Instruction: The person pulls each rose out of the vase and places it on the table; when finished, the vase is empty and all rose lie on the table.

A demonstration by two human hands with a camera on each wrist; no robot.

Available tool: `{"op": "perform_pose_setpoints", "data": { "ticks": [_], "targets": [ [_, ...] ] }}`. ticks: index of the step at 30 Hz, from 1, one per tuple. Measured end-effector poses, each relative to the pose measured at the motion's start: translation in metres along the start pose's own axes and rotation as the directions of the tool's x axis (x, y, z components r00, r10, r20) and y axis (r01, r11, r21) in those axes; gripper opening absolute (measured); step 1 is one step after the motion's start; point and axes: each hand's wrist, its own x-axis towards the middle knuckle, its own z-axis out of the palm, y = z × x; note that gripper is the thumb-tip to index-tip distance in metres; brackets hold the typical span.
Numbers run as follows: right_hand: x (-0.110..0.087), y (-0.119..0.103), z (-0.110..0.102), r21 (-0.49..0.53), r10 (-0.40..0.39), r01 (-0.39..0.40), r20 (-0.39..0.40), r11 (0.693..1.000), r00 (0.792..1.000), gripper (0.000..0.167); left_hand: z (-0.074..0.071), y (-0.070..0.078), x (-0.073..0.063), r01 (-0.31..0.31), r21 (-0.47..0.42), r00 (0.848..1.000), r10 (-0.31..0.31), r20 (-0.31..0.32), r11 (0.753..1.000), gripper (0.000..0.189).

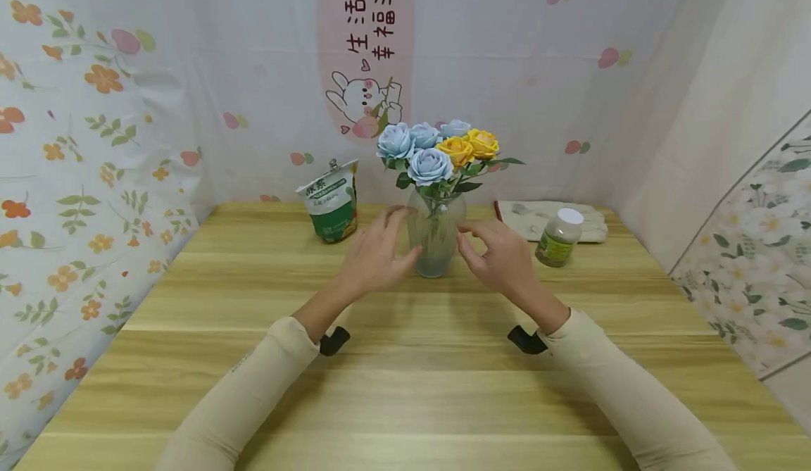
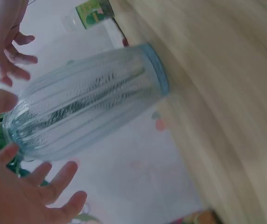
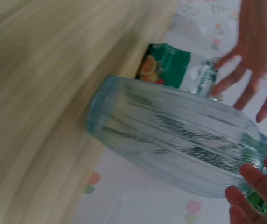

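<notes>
A clear ribbed glass vase (image 1: pixel 434 249) stands upright on the wooden table, holding light blue roses (image 1: pixel 431 167), yellow roses (image 1: pixel 456 152) and green leaves. My left hand (image 1: pixel 378 251) is at the vase's left side, fingers spread and loosely bent. Across from it, my right hand (image 1: pixel 503 256) is at the right side with thumb and fingers apart. In the left wrist view the left fingers (image 2: pixel 61 182) lie near the vase's neck. The right fingers (image 3: pixel 259 186) overlap the neck in the right wrist view. Whether either hand touches the glass I cannot tell.
A green-and-white pouch (image 1: pixel 332 207) with a clip on top stands behind left. To the right are a white-lidded jar (image 1: pixel 559 239) and a flat cream-coloured item (image 1: pixel 526 219) with a dark red edge. Patterned curtains (image 1: pixel 253 91) hang behind the table.
</notes>
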Motion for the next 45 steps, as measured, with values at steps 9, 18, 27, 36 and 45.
{"op": "perform_pose_setpoints", "data": {
  "ticks": [9, 18, 27, 36, 45],
  "targets": [
    [0.038, 0.011, -0.001, 0.374, 0.485, -0.462, 0.036, 0.804, 0.874, 0.020, 0.026, 0.000, 0.022, 0.044, -0.411, 0.979, -0.121, -0.163, 0.910, 0.068],
    [0.048, 0.011, 0.001, 0.481, 0.606, -0.508, -0.062, 0.714, 0.793, 0.029, 0.044, 0.004, 0.025, -0.026, -0.450, 0.959, -0.105, -0.264, 0.893, 0.074],
    [0.059, 0.010, 0.001, 0.461, 0.594, -0.521, -0.017, 0.718, 0.804, 0.022, 0.049, 0.004, 0.028, 0.038, -0.471, 0.959, -0.164, -0.230, 0.881, 0.083],
    [0.067, 0.015, 0.009, 0.494, 0.679, -0.639, 0.126, 0.589, 0.723, 0.022, 0.047, -0.005, 0.026, 0.021, -0.478, 0.965, -0.143, -0.220, 0.878, 0.087],
    [0.078, 0.019, 0.003, 0.484, 0.770, -0.804, 0.344, 0.346, 0.538, 0.033, 0.045, -0.008, 0.027, 0.020, -0.470, 0.979, -0.113, -0.170, 0.882, 0.091]
  ]
}}
